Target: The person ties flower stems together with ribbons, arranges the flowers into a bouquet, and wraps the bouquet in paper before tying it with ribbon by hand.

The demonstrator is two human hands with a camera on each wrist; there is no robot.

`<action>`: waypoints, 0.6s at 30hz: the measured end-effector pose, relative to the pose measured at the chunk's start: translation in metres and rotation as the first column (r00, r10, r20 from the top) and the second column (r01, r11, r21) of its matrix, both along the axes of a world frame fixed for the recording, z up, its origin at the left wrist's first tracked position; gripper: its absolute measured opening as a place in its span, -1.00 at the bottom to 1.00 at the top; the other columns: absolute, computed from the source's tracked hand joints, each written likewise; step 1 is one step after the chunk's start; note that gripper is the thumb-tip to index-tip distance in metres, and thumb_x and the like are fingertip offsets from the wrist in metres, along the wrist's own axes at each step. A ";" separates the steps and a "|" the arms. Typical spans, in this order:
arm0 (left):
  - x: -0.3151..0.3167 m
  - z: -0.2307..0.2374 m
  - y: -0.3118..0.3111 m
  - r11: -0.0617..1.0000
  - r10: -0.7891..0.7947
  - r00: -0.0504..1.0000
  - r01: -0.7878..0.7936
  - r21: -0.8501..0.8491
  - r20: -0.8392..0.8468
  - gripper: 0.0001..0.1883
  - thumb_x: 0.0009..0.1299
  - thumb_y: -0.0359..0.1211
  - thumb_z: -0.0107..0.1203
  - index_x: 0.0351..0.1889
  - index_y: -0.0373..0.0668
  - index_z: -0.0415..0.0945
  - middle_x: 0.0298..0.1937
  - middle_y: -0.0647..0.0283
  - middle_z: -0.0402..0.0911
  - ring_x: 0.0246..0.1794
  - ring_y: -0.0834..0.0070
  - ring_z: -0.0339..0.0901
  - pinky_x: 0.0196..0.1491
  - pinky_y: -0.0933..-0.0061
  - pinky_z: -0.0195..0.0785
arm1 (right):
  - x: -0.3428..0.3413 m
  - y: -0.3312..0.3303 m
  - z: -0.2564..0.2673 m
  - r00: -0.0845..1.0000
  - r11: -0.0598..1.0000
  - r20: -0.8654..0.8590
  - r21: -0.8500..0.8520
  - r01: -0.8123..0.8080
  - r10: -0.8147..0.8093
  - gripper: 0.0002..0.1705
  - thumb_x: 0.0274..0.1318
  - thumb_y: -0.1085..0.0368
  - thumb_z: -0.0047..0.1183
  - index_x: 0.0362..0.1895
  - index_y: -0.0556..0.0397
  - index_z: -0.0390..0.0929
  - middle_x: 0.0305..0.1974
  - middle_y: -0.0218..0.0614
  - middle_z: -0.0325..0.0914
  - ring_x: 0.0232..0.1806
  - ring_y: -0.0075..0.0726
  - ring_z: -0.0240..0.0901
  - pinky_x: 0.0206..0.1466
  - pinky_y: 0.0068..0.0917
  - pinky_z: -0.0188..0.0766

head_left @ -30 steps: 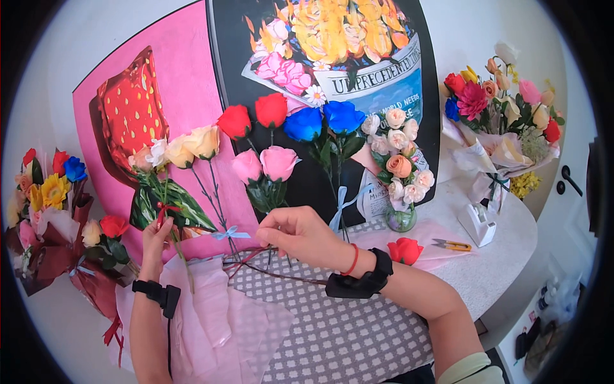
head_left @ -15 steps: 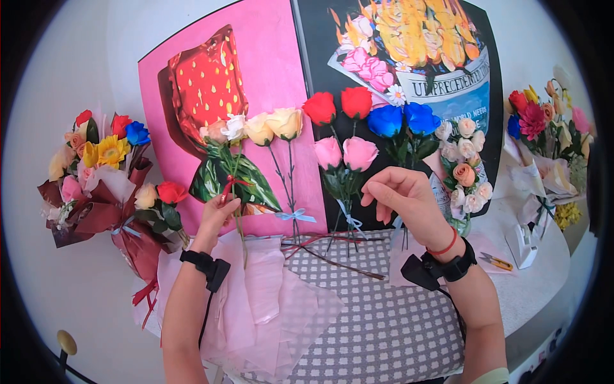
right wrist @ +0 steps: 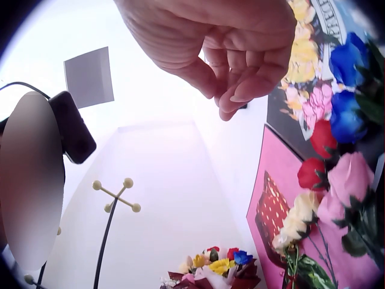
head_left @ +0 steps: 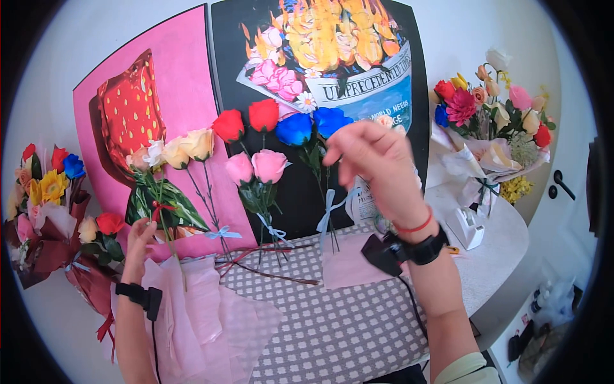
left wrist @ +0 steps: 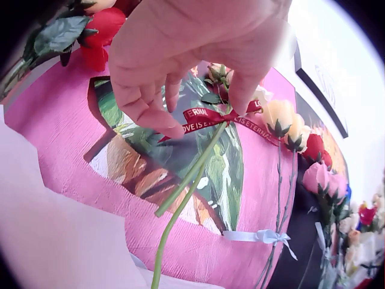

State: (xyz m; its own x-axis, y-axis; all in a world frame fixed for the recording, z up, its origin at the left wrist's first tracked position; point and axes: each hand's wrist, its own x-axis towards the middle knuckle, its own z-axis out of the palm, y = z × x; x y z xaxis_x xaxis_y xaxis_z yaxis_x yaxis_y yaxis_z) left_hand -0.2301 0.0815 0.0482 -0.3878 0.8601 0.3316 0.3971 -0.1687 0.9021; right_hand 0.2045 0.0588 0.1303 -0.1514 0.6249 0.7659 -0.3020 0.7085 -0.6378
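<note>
Left hand [head_left: 136,245]: I see thumb and fingers parted, gripping nothing.
Red bow [left wrist: 226,118]: near that hand.
Right hand [head_left: 378,168]: raised, loosely curled, holding nothing.

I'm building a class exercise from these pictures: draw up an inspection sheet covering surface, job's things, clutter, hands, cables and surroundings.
Surface: patterned cloth; pale tabletop bare at the far right.
Job's things: red ribbon tied in a bow around green stems.
Clutter: pink sheets, thin dark stem, white dispenser.
Left hand: fingers at the ribbon; whether they pinch it is unclear.
Right hand: raised, fingers loosely bent, nothing seen in it.
Cables: left cable and right cable, both black; no tangle seen.
Surroundings: pink picture and black picture behind; left bouquet, right bouquet.
</note>
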 end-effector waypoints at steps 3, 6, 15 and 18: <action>-0.003 0.007 -0.006 0.996 0.059 0.998 -0.060 0.063 0.012 -0.42 0.14 -0.03 0.09 0.05 -0.13 0.27 -0.20 0.39 0.40 -0.40 0.65 0.31 -0.39 0.58 0.11 | 0.032 -0.008 0.012 0.991 0.988 -0.026 0.081 0.130 -0.128 -0.81 0.11 0.26 -0.04 -0.34 0.13 0.51 -0.48 -0.38 0.53 -0.63 -0.74 0.33 -0.59 -0.79 0.24; -0.009 0.011 -0.006 0.981 0.121 0.993 -0.122 0.151 0.013 -0.52 0.17 -0.06 0.07 -0.01 -0.08 0.33 -0.24 0.43 0.43 -0.40 0.68 0.33 -0.41 0.63 0.09 | 0.061 -0.014 0.014 0.950 0.942 0.019 0.134 0.308 -0.313 -0.81 0.12 0.24 -0.04 -0.35 0.11 0.50 -0.50 -0.41 0.51 -0.63 -0.74 0.31 -0.60 -0.80 0.20; 0.032 0.025 -0.049 0.962 -0.080 0.995 0.091 0.259 -0.052 -0.87 0.25 -0.27 0.02 -0.40 -0.09 0.48 -0.53 0.48 0.44 -0.52 0.74 0.34 -0.48 0.70 0.11 | 0.126 -0.021 -0.049 0.822 0.875 0.471 -0.186 0.447 -0.320 -0.78 0.10 0.23 -0.02 -0.55 0.03 0.43 -0.66 -0.52 0.41 -0.67 -0.74 0.28 -0.64 -0.77 0.15; 0.065 0.023 -0.073 0.941 -0.301 0.936 0.322 0.100 -0.181 -0.88 0.25 -0.31 0.04 -0.41 -0.15 0.46 -0.48 0.46 0.44 -0.49 0.73 0.35 -0.44 0.67 0.17 | 0.122 -0.026 -0.071 0.689 0.865 0.691 -0.192 0.463 -0.216 -0.81 0.01 0.24 0.06 -0.53 0.08 0.47 -0.65 -0.46 0.43 -0.63 -0.63 0.34 -0.60 -0.69 0.23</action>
